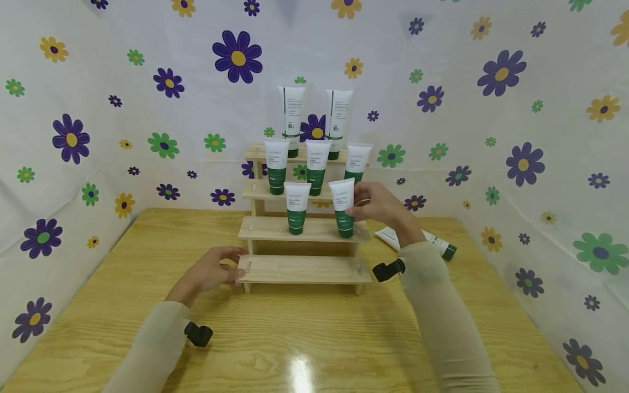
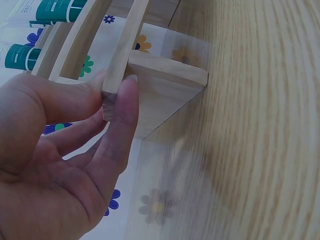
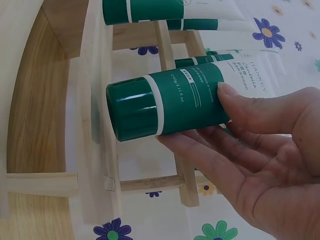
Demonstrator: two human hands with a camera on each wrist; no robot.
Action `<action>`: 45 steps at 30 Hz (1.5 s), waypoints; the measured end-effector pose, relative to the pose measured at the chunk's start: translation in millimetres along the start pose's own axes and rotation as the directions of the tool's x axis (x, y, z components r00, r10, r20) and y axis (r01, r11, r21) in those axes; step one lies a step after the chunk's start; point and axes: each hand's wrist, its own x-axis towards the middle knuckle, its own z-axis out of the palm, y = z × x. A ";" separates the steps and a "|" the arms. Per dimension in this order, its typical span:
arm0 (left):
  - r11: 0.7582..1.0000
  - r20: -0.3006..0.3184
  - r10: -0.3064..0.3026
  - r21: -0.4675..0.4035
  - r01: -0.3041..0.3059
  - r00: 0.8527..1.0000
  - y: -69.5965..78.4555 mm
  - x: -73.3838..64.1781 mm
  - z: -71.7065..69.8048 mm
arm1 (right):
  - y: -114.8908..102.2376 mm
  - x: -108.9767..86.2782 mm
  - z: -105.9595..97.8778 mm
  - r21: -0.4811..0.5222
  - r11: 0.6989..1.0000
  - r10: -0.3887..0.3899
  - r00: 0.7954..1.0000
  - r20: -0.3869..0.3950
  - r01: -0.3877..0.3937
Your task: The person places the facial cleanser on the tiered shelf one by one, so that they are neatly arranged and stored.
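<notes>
A white and green squeeze tube [image 1: 342, 207] stands cap-down at the right end of the second-lowest step of a wooden tiered rack [image 1: 304, 268]. My right hand [image 1: 380, 206] holds this tube between thumb and fingers; its green cap is at the step's surface in the right wrist view. Left of it on that step stands another tube [image 1: 297, 207]. My left hand [image 1: 212, 270] pinches the left end of the lowest step, thumb above and fingers below, as the left wrist view [image 2: 117, 90] shows.
Three similar tubes [image 1: 276, 164] stand on the step above, and two taller tubes [image 1: 292, 117] on the top one. Behind my right wrist, tubes [image 1: 444, 245] lie on the wooden table [image 1: 295, 327]. Flower-patterned cloth [image 1: 187, 109] surrounds the table's back and sides.
</notes>
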 end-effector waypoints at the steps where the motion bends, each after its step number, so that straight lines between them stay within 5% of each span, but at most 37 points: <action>1: 1.000 0.000 0.001 -0.004 -0.001 1.000 0.2 0.0 -0.1 | 0.0 0.7 0.9 0.003 1.000 -0.005 1.000 -0.001 0.005; 26: 1.000 -0.005 -0.013 -0.003 0.013 1.000 1.6 -1.2 0.5 | 0.0 6.4 18.4 0.039 0.998 -0.043 0.997 -0.056 0.046; 45: 1.000 0.010 0.000 0.000 0.000 1.000 3.7 -1.6 0.4 | 0.1 5.6 21.6 0.041 0.998 -0.054 0.998 -0.026 0.055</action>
